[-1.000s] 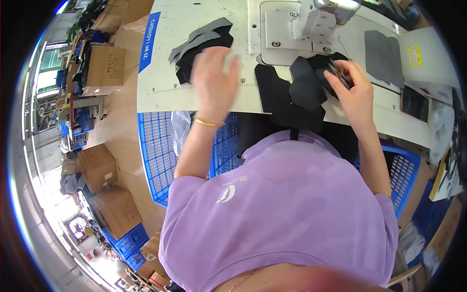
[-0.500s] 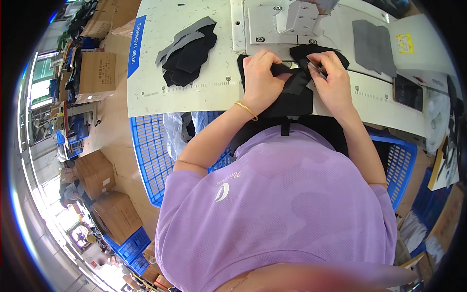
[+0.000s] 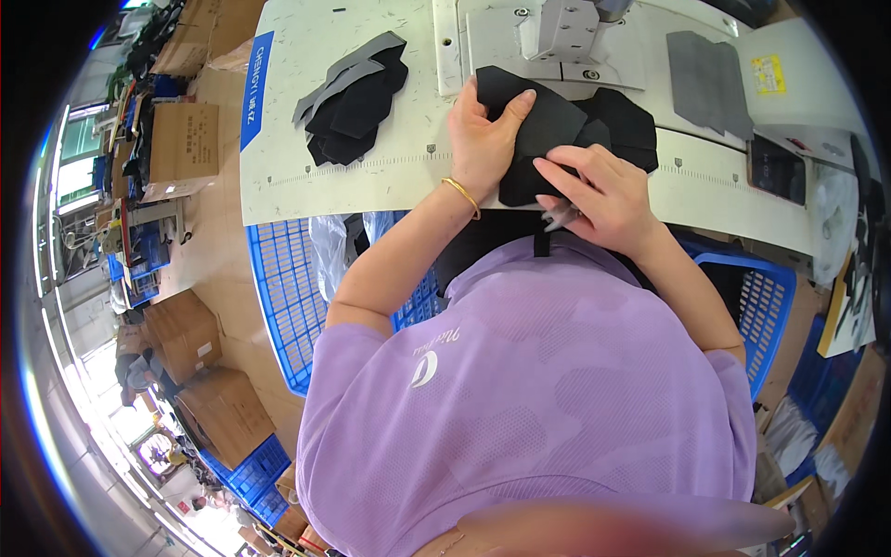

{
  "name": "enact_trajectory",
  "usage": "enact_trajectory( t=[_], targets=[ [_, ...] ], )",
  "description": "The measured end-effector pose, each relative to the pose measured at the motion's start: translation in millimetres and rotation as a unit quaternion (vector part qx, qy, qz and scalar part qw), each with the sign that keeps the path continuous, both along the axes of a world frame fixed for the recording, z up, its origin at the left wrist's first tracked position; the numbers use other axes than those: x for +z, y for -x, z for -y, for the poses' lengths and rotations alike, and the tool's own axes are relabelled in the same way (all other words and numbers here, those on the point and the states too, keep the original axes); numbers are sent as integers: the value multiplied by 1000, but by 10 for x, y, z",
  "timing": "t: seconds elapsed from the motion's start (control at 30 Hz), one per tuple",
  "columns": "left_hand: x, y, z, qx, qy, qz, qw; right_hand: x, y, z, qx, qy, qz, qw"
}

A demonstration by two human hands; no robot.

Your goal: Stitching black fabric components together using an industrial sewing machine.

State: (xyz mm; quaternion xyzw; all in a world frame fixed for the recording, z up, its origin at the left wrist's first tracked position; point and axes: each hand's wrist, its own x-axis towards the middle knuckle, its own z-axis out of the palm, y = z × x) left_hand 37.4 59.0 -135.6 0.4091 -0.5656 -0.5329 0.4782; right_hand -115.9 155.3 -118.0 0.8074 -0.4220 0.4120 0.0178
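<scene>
My left hand (image 3: 487, 139) grips a dark fabric piece (image 3: 548, 113) by its left edge, thumb on top and fingers beneath. The piece is lifted and tilted in front of the sewing machine (image 3: 564, 37). My right hand (image 3: 603, 195) is closed round small grey thread snips (image 3: 560, 215), whose far end is hidden in the palm. Its index finger rests near the lower edge of the held piece. More black fabric (image 3: 626, 125) lies beneath and to the right, partly covered by both the held piece and my right hand.
A loose pile of black and grey fabric pieces (image 3: 357, 102) lies on the left of the white table (image 3: 371, 190). Grey pieces (image 3: 710, 84) and a dark phone (image 3: 778, 172) are at the right. Blue baskets (image 3: 283, 306) stand below the table edge.
My left hand has raised and turned the dark fabric so its broad face shows. My right hand has moved left and down, toward me, with the snips.
</scene>
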Motion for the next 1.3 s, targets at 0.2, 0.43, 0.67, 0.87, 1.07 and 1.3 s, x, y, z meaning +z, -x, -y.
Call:
enact_trajectory(
  t=[0.2,0.43,0.67,0.87,1.07,1.3],
  targets=[
    [2,-40,65,-35,-92,-162,982,-142,72,35,-2,-115,-78,990],
    [-88,-51,137,-22,-94,-209,973,-158,13,-22,51,1,-50,997],
    [-122,-67,168,-62,-104,-256,959,-123,-186,82,45,-14,-97,994],
    [-102,-135,217,-90,-153,-302,937,-243,-156,86,-4,-84,-61,995],
    [314,-227,323,64,21,-209,976,-124,-92,90,6,-77,-5,997],
    [512,-128,83,68,601,254,754,516,-162,161,-13,-288,481,828]
  ],
)
